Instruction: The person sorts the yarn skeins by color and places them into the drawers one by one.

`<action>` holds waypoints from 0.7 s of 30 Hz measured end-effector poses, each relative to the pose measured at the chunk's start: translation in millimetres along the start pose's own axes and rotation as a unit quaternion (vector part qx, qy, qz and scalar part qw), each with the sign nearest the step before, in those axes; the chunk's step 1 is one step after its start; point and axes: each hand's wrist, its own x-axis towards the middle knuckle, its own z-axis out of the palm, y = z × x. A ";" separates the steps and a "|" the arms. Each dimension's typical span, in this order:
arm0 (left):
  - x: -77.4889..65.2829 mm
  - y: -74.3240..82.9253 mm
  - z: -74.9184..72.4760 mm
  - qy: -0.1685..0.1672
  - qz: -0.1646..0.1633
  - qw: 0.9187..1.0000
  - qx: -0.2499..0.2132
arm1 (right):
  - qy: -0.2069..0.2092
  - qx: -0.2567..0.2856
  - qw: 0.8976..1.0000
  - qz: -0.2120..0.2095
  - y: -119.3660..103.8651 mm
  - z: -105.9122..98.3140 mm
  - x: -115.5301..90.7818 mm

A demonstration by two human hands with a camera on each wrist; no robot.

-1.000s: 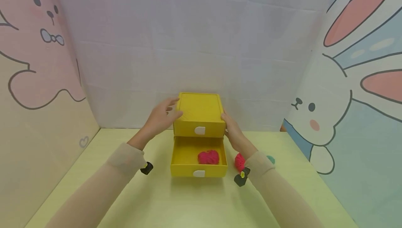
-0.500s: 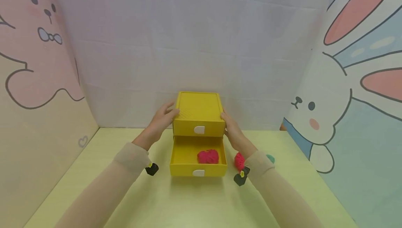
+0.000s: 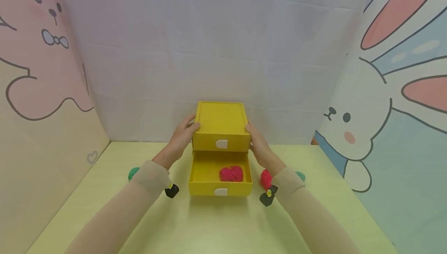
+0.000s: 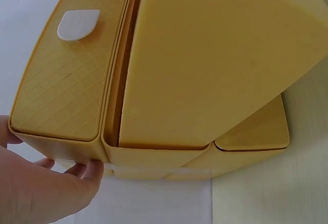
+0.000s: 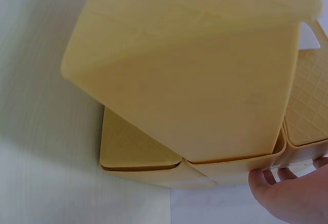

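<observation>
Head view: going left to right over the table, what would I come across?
Left green object, left hand, yellow drawer unit, right hand, right green object.

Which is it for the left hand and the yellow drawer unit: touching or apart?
Touching. The left wrist view shows fingers of the left hand against the side of the yellow drawer unit.

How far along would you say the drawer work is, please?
Apparently done: the middle drawer is out, holding a pink ball. In hand: the left hand and right hand touch the cabinet on both sides. Remaining, perhaps: that drawer isn't shut, and another pink ball lies outside.
</observation>
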 end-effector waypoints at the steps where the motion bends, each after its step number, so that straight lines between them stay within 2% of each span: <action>1: 0.1 -0.3 0.5 0.001 0.001 1.000 -0.003 | -0.001 0.002 1.000 -0.002 -0.2 0.2 -0.1; 11: -2.6 -1.8 -2.7 0.001 -0.007 1.000 -0.026 | -0.005 0.024 1.000 0.017 2.7 1.5 -0.7; 21: 0.4 -0.6 2.0 -0.009 -0.009 0.999 -0.043 | -0.026 0.002 0.998 0.054 1.0 -25.3 -18.9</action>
